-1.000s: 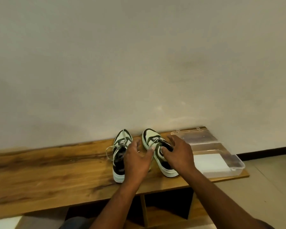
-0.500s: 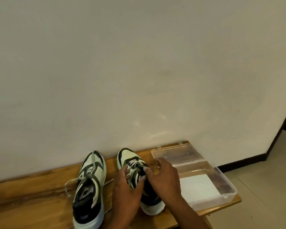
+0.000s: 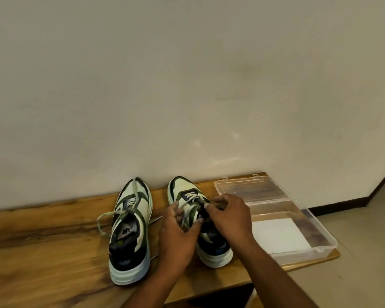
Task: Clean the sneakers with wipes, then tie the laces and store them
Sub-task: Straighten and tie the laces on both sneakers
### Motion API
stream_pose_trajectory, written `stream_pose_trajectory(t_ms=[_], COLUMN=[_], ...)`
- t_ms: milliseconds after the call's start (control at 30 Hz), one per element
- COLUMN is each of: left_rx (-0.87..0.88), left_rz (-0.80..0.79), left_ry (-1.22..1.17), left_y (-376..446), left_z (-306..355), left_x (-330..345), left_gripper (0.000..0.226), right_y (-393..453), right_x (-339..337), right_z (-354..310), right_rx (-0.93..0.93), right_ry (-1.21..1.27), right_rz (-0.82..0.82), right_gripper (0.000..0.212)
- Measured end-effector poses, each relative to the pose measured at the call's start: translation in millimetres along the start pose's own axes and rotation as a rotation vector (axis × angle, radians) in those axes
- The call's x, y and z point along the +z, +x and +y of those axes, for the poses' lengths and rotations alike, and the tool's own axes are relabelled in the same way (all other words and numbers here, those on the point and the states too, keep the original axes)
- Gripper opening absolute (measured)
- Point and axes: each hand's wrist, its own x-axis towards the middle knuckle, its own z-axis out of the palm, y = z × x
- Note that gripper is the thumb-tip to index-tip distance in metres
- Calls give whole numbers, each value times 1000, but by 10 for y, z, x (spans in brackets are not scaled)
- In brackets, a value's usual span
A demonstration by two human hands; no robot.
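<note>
**Both hands on the right-side sneaker's laces**

While both hands work over one shoe, the pair sits toes-to-wall on a wooden bench (image 3: 42,252). L hand (image 3: 178,236) is over the inner side of the right sneaker (image 3: 211,247), fingers curled round a pale lace (image 3: 185,215) that runs up btwn them; thumb tip reaches toward the R hand. R hand (image 3: 229,216) sits just beside it, over the shoe's tongue area, thumb and forefinger pinching lace at the eyelets; its other fingers are curled on the far side, partly hidden. The two hands nearly touch at the thumbs.

Left sneaker (image 3: 131,236) stands just to the L hand's outer side, not touched by either hand. Its laces (image 3: 102,218) are untied, one loose loop trailing off onto the wood further out from the L hand, another strand lying up over the toe.

On the R hand's outer side, a clear plastic box (image 3: 320,238) lies open, near the wrist, lid (image 3: 249,187) flipped back toward the wall. A white sheet or pad (image 3: 280,236) lies flat inside; can't tell what it is. Box sits at the bench's end, w/ tiled floor (image 3: 365,252) beyond it.
</note>
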Motion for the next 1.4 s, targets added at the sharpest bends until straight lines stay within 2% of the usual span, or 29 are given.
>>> stream_pose_trajectory(t_ms=[267, 433, 667, 867, 1167, 1300, 1400], left_rx=[-11, 24, 143, 231, 306, 304, 260], left_rz=[-63, -68, -11, 40, 92, 92, 87], left_ry=[70, 144, 280, 412, 488, 477, 480], left_y=[-32, -70, -28, 16, -33, -22, -71], left_z=[40, 86, 120, 152, 233, 243, 219], left_x=[-160, -228, -276, -270, -355, -412, -460], left_gripper=[76, 69, 49, 48, 44, 42, 30], right_y=[-69, -81, -27, -9, 6, 30, 11], right_x=[-39, -26, -61, 14, -46, -68, -55], right_z=[-22, -12, -31, -56, 14, 27, 26], right_rx=[-90, -178, -333, -407, -347, -290, -247], right_ry=[-144, -253, -230, -286, -232, -142, -18], right_rz=[-36, -62, -196, -142, -112, -178, -272], right_gripper=[27, 38, 41, 45, 32, 27, 25])
